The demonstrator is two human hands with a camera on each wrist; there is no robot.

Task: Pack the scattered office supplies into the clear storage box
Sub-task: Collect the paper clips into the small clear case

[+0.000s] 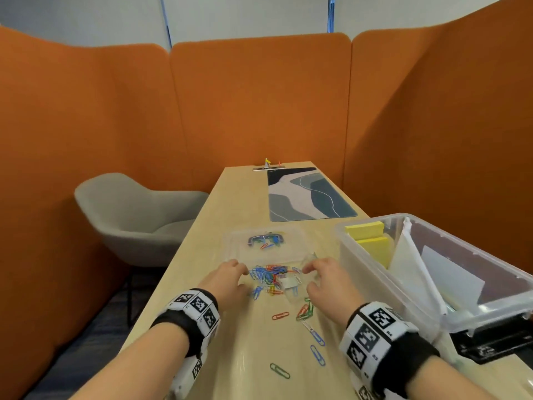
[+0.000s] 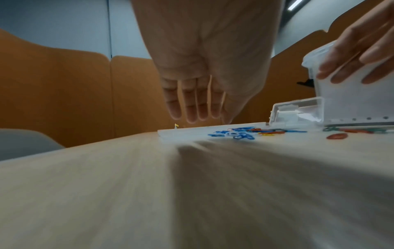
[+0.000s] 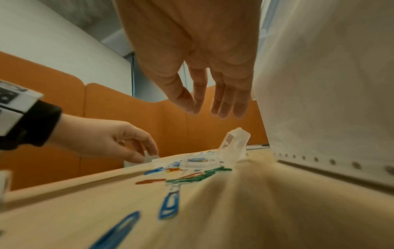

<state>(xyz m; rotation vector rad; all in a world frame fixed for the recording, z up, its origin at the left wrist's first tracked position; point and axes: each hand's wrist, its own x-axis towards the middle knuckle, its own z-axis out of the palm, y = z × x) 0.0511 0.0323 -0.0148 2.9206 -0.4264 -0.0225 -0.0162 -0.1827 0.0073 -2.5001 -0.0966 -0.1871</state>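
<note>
A heap of coloured paper clips (image 1: pixel 269 275) is seen on the desk (image 1: pixel 202 284), near the middle, between the two hands; more clips are strewn towards the near edge. The left hand (image 1: pixel 226 280) is held just left of the heap and the right hand (image 1: pixel 324 280) just right of it, each with fingers relaxed and extended downward, nothing grasped. A small clear case (image 1: pixel 288 284) lies open among the clips, and a flat clear lid (image 1: pixel 264 245) lies just beyond the heap. The storage box (image 1: pixel 432 272) stands at the right, already holding yellow notes (image 1: pixel 372 241) and papers.

The clips are judged light, stiff, thin and slippery on the smooth desk; flat against it, they are hard to pinch singly. They are best raked together from both sides and scooped as a bunch, or swept into the small case. Loose clips are likely to be shed from a shallow grasp.
</note>
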